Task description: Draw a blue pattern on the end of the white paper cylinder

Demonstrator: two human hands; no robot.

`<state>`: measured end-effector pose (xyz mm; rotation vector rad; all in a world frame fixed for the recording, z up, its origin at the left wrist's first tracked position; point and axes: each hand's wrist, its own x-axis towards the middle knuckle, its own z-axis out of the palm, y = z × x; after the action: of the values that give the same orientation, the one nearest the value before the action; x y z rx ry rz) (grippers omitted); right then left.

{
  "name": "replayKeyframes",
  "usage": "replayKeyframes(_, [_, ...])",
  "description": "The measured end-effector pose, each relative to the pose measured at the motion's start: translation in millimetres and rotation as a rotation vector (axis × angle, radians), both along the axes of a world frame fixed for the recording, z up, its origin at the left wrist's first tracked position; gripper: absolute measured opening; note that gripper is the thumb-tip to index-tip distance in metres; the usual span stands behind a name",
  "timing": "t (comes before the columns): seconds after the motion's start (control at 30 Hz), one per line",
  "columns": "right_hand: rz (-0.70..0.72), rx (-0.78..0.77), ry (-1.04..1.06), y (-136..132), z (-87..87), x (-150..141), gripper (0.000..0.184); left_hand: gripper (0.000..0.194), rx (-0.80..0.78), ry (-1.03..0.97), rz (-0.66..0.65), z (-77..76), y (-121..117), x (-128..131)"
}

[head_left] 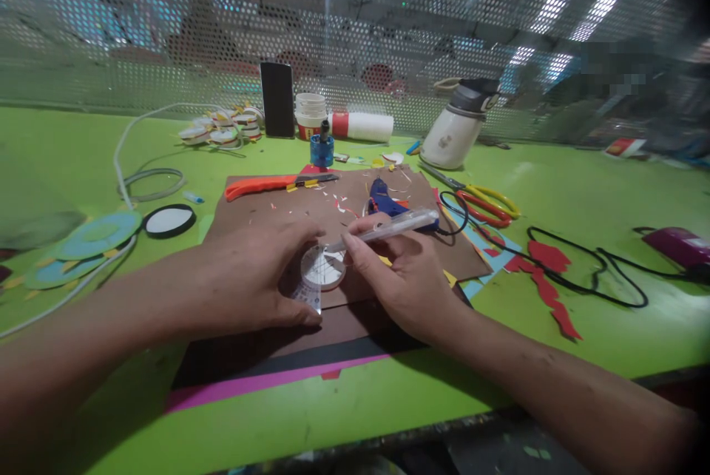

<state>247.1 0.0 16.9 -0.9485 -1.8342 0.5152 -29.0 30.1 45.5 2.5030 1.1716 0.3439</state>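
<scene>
My left hand [255, 275] pinches a clear ruler [311, 297] over a small white disc [323, 268], which lies on brown card [355, 323] in front of me. My right hand [407, 279] grips a clear-barrelled pen [396, 225], its tip at the disc. Beyond my hands, on the card, are an orange-handled cutter [263, 186] to the left and a blue glue gun [387, 199] to the right.
</scene>
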Motion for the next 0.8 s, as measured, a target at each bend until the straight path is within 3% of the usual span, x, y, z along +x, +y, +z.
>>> replayKeyframes(0.37, [0.028, 0.078, 0.037, 2, -1.8, -2, 0.017, 0.087, 0.044, -0.101, -0.053, -13.2, 6, -4])
replayKeyframes(0.8, [0.018, 0.065, -0.029, 3, -2.8, 1, 0.019, 0.087, 0.127, -0.112, -0.085, -12.1, 3, -1])
